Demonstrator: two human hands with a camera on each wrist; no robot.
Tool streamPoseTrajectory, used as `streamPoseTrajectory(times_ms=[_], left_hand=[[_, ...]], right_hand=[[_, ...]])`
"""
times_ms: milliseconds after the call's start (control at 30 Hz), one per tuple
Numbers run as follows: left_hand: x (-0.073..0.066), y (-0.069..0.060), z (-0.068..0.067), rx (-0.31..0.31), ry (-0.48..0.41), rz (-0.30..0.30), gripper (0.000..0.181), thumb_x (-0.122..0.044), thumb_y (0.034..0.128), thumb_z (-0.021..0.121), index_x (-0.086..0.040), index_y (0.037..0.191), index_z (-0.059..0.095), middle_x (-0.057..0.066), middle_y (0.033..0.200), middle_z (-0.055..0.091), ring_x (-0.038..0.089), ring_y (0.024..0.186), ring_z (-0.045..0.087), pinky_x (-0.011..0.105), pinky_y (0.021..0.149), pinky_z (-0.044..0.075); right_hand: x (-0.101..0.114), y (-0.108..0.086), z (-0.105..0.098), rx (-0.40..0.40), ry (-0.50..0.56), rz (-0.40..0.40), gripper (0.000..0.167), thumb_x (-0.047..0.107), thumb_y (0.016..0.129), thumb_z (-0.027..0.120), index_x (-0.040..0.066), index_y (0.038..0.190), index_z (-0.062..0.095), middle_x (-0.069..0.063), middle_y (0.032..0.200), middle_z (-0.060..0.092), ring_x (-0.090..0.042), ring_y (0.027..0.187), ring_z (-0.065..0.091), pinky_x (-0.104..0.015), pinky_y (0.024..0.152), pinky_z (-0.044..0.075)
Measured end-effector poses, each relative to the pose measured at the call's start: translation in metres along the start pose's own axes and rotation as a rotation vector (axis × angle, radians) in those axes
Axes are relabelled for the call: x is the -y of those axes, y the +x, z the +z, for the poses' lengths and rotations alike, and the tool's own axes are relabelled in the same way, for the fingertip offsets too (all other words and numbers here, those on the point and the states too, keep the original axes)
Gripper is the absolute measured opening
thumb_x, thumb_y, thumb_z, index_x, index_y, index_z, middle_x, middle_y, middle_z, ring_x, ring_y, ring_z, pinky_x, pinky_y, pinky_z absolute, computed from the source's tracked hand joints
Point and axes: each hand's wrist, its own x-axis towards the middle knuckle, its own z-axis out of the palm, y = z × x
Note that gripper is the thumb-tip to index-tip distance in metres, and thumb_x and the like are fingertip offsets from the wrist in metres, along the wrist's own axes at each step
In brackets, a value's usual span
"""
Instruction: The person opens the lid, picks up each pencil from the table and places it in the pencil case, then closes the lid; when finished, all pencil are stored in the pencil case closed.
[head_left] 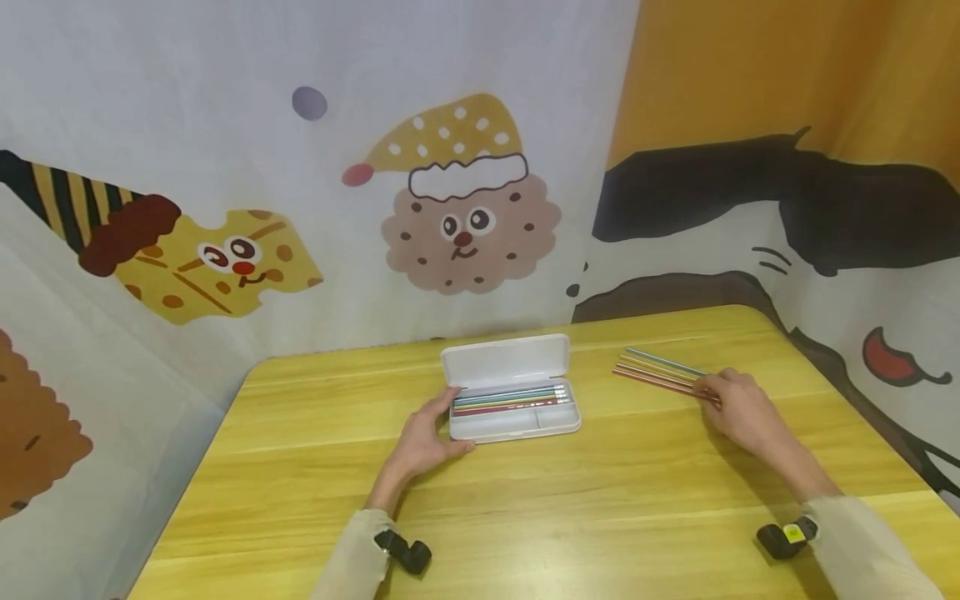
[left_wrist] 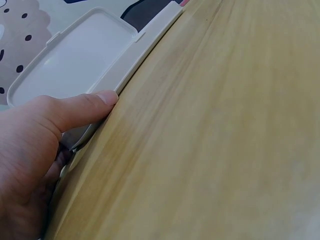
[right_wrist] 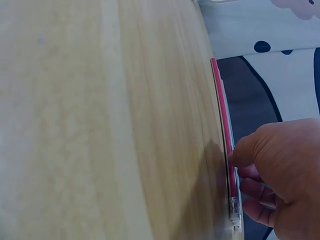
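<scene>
A white pencil case (head_left: 495,423) lies on the table with its lid (head_left: 506,362) raised at the back. Several coloured pencils (head_left: 502,402) with white eraser ends fill its rear compartment. My left hand (head_left: 422,439) grips the case's left end, the thumb (left_wrist: 87,109) along the front edge and the fingers behind. To the right of the case, several more pencils (head_left: 660,367) lie loosely fanned on the table. Over their right ends, my right hand (head_left: 742,412) pinches a red pencil (right_wrist: 224,110) near its eraser end. Its curled fingers partly hide the other pencils' ends.
The yellow wood-grain table (head_left: 570,517) reaches back to a cartoon-printed curtain (head_left: 337,250). Black wrist cameras (head_left: 405,552) are strapped over both sleeves. Inside the case, a small front-right compartment (head_left: 557,417) is divided off.
</scene>
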Motion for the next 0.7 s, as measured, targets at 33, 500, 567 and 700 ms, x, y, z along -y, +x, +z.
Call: streamPoseTrajectory(times_ms=[33, 500, 567, 700], left_hand=[[-0.0003, 0.0000, -0.0001, 0.001, -0.001, -0.004, 0.094, -0.025, 0.0723, 0.091, -0.013, 0.152, 0.043, 0.015, 0.157, 0.034, 0.034, 0.142, 0.034, 0.051, 0.116, 0.027], [0.0000, -0.0011, 0.0000, 0.001, -0.002, -0.020, 0.095, -0.025, 0.0718, 0.092, -0.014, 0.152, 0.043, 0.014, 0.157, 0.034, 0.035, 0.142, 0.034, 0.052, 0.115, 0.028], [0.0001, -0.0008, -0.0001, 0.003, 0.000, -0.020, 0.095, -0.025, 0.0720, 0.091, -0.014, 0.153, 0.043, 0.013, 0.157, 0.034, 0.034, 0.142, 0.034, 0.051, 0.115, 0.028], [0.0001, 0.0005, -0.0007, 0.010, 0.012, -0.018, 0.095, -0.026, 0.0723, 0.091, -0.015, 0.153, 0.042, 0.012, 0.158, 0.033, 0.033, 0.143, 0.034, 0.050, 0.116, 0.028]], right_hand=[[-0.0001, 0.0004, 0.0002, 0.000, -0.002, -0.002, 0.020, -0.005, 0.076, 0.074, -0.003, 0.096, 0.071, -0.019, 0.087, 0.063, -0.043, 0.081, 0.058, -0.058, 0.070, 0.046], [-0.0007, 0.0039, 0.0031, 0.059, -0.040, 0.023, 0.020, -0.005, 0.078, 0.071, -0.003, 0.097, 0.071, -0.017, 0.084, 0.063, -0.042, 0.076, 0.060, -0.059, 0.064, 0.051], [-0.0003, 0.0051, 0.0023, 0.073, -0.037, 0.024, 0.019, -0.006, 0.078, 0.070, -0.003, 0.097, 0.071, -0.016, 0.083, 0.063, -0.040, 0.074, 0.060, -0.057, 0.062, 0.052], [0.0010, 0.0071, 0.0009, 0.095, -0.033, 0.026, 0.020, -0.006, 0.078, 0.069, -0.002, 0.097, 0.071, -0.015, 0.083, 0.063, -0.039, 0.074, 0.062, -0.056, 0.059, 0.053]])
